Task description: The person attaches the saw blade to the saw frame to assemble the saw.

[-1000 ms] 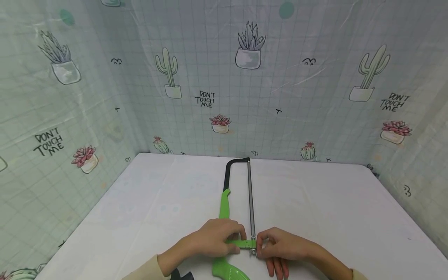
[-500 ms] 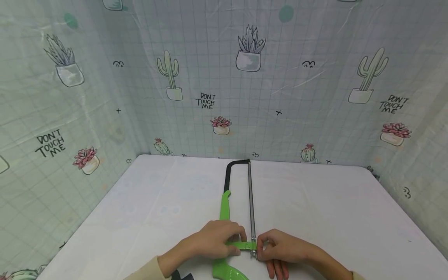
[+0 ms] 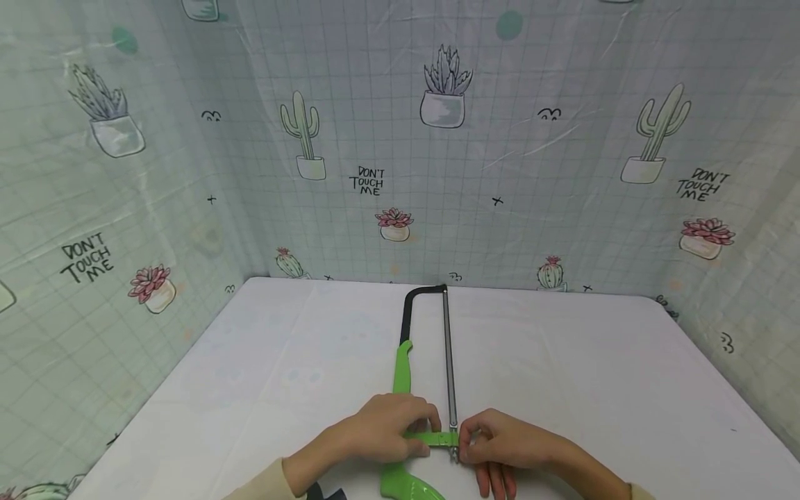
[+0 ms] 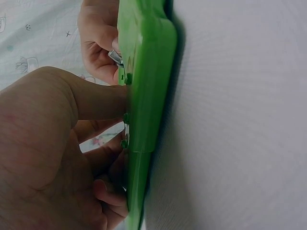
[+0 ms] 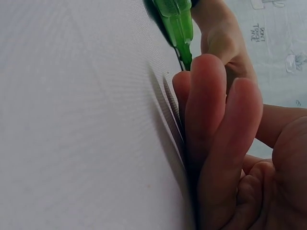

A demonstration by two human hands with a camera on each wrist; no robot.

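Observation:
A hacksaw [image 3: 403, 368] with a green and black frame lies on the white table, its handle toward me. Its grey blade [image 3: 448, 361] runs along the right side to a short green arm. My left hand [image 3: 390, 427] grips the green frame, fingers and thumb on either side of that arm. At the arm's end sits a small metal wing nut [image 3: 454, 455], also visible in the left wrist view. My right hand [image 3: 500, 441] pinches it with thumb and index finger; the other fingers hang below. The right wrist view shows those fingers but hides the nut.
A dark object [image 3: 325, 493] lies at the near edge beside my left forearm, mostly out of frame. The white table [image 3: 594, 361] stretches to both sides, and a cactus-print sheet [image 3: 494, 160] hangs behind and around it.
The wing nut has turned slightly between my right fingertips. Both hands and the hacksaw keep their places; the head view has shifted a little.

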